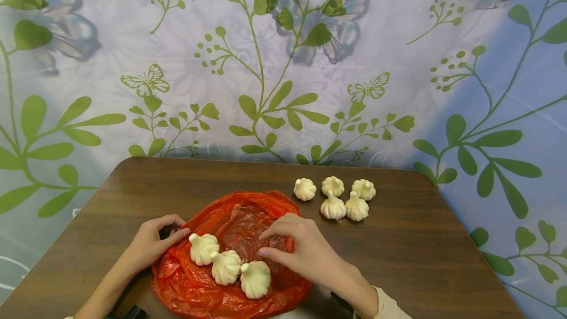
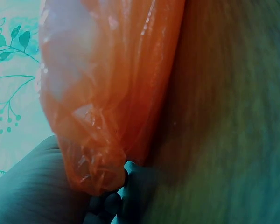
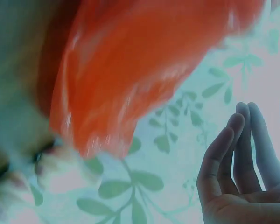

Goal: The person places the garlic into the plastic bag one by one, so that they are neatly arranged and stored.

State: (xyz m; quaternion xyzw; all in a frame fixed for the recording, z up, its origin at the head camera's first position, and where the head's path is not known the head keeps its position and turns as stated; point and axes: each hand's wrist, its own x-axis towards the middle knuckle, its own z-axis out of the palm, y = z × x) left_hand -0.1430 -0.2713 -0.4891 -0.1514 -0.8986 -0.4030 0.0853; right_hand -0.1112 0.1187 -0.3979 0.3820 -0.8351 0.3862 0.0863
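A red plastic bag [image 1: 190, 279] lies spread on the table with three garlic bulbs [image 1: 226, 267] in a slanting row on it. My left hand [image 1: 152, 240] pinches the bag's left edge between thumb and fingers; the left wrist view has the gathered plastic [image 2: 98, 158] close up. Over the right part of the bag hovers my right hand [image 1: 305, 250], its thumb and fingers apart and holding nothing. The right wrist view gives its extended fingers [image 3: 242, 154], away from the plastic.
Several more garlic bulbs [image 1: 333, 207] stand in a group on the brown wooden table [image 1: 407, 250], beyond the bag to the right. A patterned cloth [image 1: 283, 63] with leaves and butterflies hangs behind the table's far edge.
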